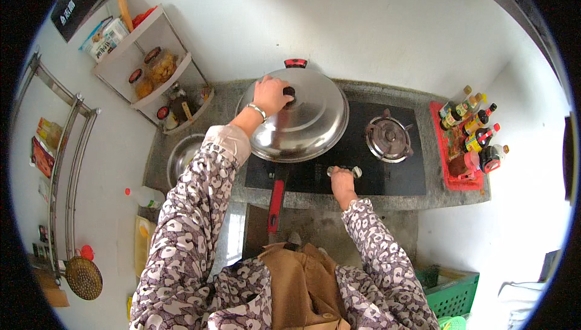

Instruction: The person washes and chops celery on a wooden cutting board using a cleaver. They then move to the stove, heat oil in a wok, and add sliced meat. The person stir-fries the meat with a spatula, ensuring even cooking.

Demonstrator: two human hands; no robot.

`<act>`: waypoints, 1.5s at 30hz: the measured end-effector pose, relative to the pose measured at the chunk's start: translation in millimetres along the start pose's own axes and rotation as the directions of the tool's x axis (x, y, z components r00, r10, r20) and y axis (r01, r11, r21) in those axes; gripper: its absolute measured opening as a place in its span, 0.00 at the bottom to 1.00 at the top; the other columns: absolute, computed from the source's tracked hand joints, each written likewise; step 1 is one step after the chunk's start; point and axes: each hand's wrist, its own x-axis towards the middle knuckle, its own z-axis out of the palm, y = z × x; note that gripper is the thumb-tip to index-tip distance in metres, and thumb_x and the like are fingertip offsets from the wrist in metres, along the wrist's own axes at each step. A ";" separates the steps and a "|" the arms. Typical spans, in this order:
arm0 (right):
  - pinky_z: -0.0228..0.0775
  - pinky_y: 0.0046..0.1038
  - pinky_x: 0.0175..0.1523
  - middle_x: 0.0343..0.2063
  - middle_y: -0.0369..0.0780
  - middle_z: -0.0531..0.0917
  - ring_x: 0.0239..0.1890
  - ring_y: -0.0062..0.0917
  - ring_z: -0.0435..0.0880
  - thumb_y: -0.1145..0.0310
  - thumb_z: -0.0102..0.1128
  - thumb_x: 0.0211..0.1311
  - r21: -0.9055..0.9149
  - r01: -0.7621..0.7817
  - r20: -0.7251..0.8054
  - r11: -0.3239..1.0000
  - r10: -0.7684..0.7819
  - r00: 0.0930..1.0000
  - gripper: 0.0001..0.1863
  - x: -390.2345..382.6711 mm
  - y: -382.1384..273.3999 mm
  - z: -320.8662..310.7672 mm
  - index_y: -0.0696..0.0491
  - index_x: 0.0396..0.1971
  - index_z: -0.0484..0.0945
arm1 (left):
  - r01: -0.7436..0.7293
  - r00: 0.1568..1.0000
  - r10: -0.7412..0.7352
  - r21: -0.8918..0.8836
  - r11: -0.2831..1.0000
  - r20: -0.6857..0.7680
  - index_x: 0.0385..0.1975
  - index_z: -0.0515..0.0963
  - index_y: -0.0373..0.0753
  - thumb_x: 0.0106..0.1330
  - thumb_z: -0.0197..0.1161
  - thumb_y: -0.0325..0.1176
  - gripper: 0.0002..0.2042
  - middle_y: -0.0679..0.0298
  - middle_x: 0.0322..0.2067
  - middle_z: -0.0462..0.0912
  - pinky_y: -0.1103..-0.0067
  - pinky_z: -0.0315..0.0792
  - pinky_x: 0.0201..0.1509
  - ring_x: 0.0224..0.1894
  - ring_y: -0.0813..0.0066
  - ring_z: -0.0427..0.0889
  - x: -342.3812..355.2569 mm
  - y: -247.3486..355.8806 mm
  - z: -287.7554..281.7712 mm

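Observation:
A wide silver domed lid (318,121) covers a pan on the left part of the black gas hob (387,178). My left hand (271,95) is closed on the lid's dark knob (289,92). Toward me points the pan's red and black long handle (276,206), and a small red helper handle (295,63) shows at the back. At the hob's front middle, my right hand (342,183) has its fingers closed at a shiny control knob, mostly hidden by them. A second silver knob (357,172) shows just right of the fingers. What the pan holds is hidden.
The right burner (388,137) carries no pot. Beyond it, a red tray (451,175) holds several sauce bottles. On the left are a metal bowl (181,157), a corner shelf (145,42) with jars, and a wall rack (66,178) with a hanging strainer (83,278). A green crate (454,293) stands lower right.

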 end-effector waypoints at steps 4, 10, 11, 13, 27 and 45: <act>0.76 0.31 0.38 0.29 0.42 0.84 0.34 0.32 0.85 0.70 0.59 0.56 0.020 -0.003 0.073 1.000 0.001 0.997 0.06 -0.1 0.0 -4.8 0.55 0.32 0.77 | 0.006 0.997 -0.006 -0.002 1.000 0.073 0.40 0.84 0.46 0.54 0.69 0.43 0.15 0.59 0.41 0.84 0.60 0.67 0.55 0.55 0.55 0.73 3.6 0.8 -2.4; 0.76 0.32 0.37 0.28 0.42 0.84 0.33 0.31 0.85 0.70 0.59 0.57 -0.007 0.006 0.072 1.000 -0.005 0.997 0.05 -1.6 0.1 -6.5 0.54 0.32 0.76 | 0.025 0.998 -0.023 -0.024 0.999 0.063 0.40 0.84 0.45 0.54 0.68 0.43 0.15 0.58 0.41 0.84 0.58 0.66 0.57 0.57 0.54 0.72 0.3 3.8 -2.3; 0.76 0.32 0.37 0.28 0.42 0.84 0.33 0.31 0.85 0.70 0.59 0.57 0.002 0.005 0.078 1.000 -0.005 0.997 0.05 -1.5 1.4 -5.7 0.54 0.32 0.76 | 0.023 0.998 -0.021 -0.028 0.999 0.053 0.40 0.83 0.44 0.54 0.68 0.43 0.15 0.58 0.41 0.84 0.58 0.66 0.57 0.57 0.53 0.72 -0.3 5.2 -2.8; 0.76 0.32 0.37 0.28 0.43 0.84 0.34 0.32 0.85 0.70 0.59 0.58 0.023 0.011 0.079 1.000 -0.013 0.997 0.05 -0.2 1.5 -5.5 0.54 0.32 0.76 | 0.015 0.999 -0.013 -0.043 0.999 0.048 0.40 0.83 0.44 0.54 0.68 0.43 0.16 0.58 0.41 0.84 0.58 0.66 0.57 0.56 0.54 0.72 1.1 0.5 0.0; 0.77 0.31 0.37 0.28 0.41 0.84 0.33 0.30 0.85 0.68 0.56 0.60 -0.042 -0.005 0.097 0.999 0.009 0.995 0.05 -1.4 -1.5 -8.4 0.53 0.32 0.76 | 0.006 1.000 -0.006 0.017 1.000 0.003 0.42 0.82 0.42 0.51 0.67 0.43 0.19 0.55 0.39 0.83 0.61 0.68 0.56 0.52 0.53 0.74 -1.3 3.9 3.3; 0.77 0.31 0.32 0.24 0.42 0.84 0.30 0.32 0.86 0.71 0.56 0.57 0.009 0.073 0.040 0.997 -0.074 0.996 0.03 1.0 4.5 -10.9 0.54 0.29 0.76 | 0.213 0.941 -0.204 0.005 0.977 -0.271 0.36 0.83 0.36 0.50 0.68 0.43 0.18 0.54 0.38 0.84 0.66 0.73 0.52 0.47 0.54 0.78 -72.3 -33.5 -73.2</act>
